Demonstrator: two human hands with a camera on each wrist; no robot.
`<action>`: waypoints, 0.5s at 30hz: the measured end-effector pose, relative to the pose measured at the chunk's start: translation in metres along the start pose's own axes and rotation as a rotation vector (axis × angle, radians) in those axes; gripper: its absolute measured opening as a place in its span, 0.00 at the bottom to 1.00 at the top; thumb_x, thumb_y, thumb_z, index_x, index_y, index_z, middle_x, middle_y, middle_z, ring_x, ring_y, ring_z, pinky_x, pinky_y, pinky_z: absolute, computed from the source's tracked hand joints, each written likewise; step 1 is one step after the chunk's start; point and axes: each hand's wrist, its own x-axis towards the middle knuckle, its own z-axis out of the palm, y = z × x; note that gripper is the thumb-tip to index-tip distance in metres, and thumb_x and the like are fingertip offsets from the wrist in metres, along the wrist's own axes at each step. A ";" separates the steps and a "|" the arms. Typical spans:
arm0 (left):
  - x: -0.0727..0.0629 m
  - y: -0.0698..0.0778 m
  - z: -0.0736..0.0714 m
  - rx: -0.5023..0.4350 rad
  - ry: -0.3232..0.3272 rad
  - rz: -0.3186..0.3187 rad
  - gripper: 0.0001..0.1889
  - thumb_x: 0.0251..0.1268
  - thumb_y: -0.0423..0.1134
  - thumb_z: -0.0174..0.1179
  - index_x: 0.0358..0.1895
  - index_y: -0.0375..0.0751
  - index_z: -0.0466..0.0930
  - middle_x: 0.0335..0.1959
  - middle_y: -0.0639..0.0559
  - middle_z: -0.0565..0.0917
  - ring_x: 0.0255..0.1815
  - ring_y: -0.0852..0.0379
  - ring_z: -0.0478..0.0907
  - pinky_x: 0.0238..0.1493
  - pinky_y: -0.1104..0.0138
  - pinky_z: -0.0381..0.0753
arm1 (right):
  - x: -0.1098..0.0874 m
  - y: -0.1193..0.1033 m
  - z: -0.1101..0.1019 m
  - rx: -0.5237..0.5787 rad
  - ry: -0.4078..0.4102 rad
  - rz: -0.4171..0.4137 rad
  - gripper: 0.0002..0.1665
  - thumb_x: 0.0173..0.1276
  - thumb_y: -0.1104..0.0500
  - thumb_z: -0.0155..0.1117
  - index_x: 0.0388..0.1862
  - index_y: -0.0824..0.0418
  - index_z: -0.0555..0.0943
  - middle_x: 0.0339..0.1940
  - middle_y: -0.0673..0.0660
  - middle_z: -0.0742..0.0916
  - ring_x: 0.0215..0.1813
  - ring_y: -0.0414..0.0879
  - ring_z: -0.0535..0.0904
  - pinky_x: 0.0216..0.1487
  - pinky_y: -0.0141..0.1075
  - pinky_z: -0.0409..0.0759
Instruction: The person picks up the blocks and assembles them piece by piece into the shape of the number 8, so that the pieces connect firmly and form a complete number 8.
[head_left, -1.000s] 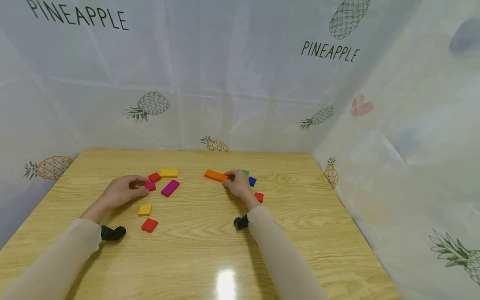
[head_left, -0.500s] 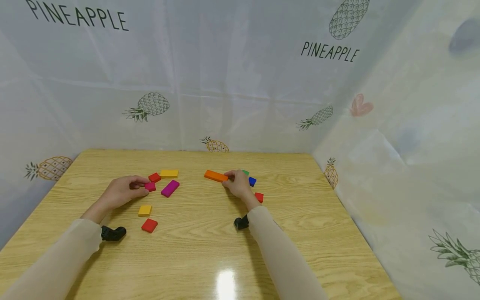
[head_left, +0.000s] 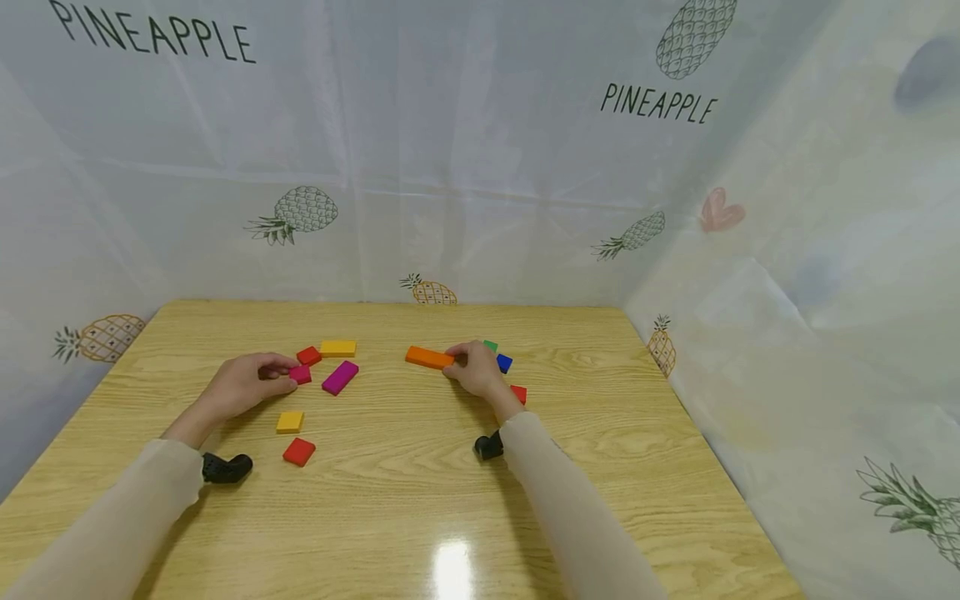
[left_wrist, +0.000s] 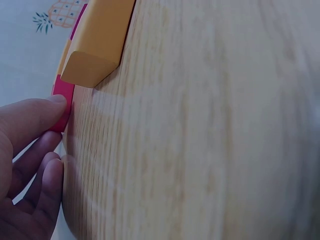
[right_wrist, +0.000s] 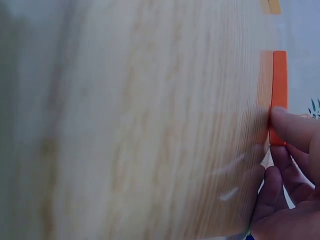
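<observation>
My left hand [head_left: 243, 385] pinches a small pink block [head_left: 300, 374] between thumb and fingers; the left wrist view shows the thumb on the block's side. Just behind the pink block lies a red block [head_left: 309, 356], and a purple block [head_left: 341, 377] rests to its right. Farther right, my right hand [head_left: 477, 371] grips one end of a long orange block [head_left: 429, 357], which appears to lie on the table. Beside that hand are a green block [head_left: 491, 346] and a blue block [head_left: 505, 363], both partly hidden by it.
A long yellow block [head_left: 338, 348] lies behind the purple one. Nearer me are a square yellow block [head_left: 290, 422] and a red block [head_left: 299, 452]. Another red block [head_left: 519, 394] sits by my right wrist. A pineapple-print sheet [head_left: 480, 167] hangs behind the wooden table [head_left: 390, 500].
The right hand has shifted the orange block slightly left and toward me. My left hand and the pink block stay in place.
</observation>
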 end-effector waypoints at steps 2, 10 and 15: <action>0.000 0.000 0.000 0.001 -0.003 -0.003 0.26 0.73 0.52 0.69 0.66 0.39 0.84 0.57 0.39 0.86 0.56 0.41 0.82 0.58 0.46 0.80 | 0.000 0.001 -0.001 -0.012 -0.008 -0.006 0.17 0.75 0.60 0.72 0.60 0.60 0.87 0.58 0.59 0.86 0.59 0.53 0.81 0.65 0.47 0.80; -0.002 0.002 -0.001 0.001 0.004 0.000 0.25 0.74 0.51 0.69 0.65 0.39 0.84 0.59 0.37 0.86 0.58 0.39 0.81 0.59 0.43 0.80 | -0.004 0.002 -0.003 -0.011 -0.044 -0.006 0.16 0.74 0.60 0.73 0.59 0.59 0.88 0.57 0.59 0.83 0.57 0.53 0.79 0.64 0.48 0.79; -0.001 0.002 0.000 -0.005 0.003 0.006 0.24 0.74 0.50 0.69 0.65 0.40 0.84 0.60 0.37 0.86 0.58 0.40 0.81 0.59 0.44 0.79 | -0.005 0.003 -0.003 0.003 -0.067 -0.019 0.16 0.74 0.61 0.73 0.59 0.59 0.88 0.59 0.59 0.85 0.56 0.52 0.80 0.64 0.48 0.79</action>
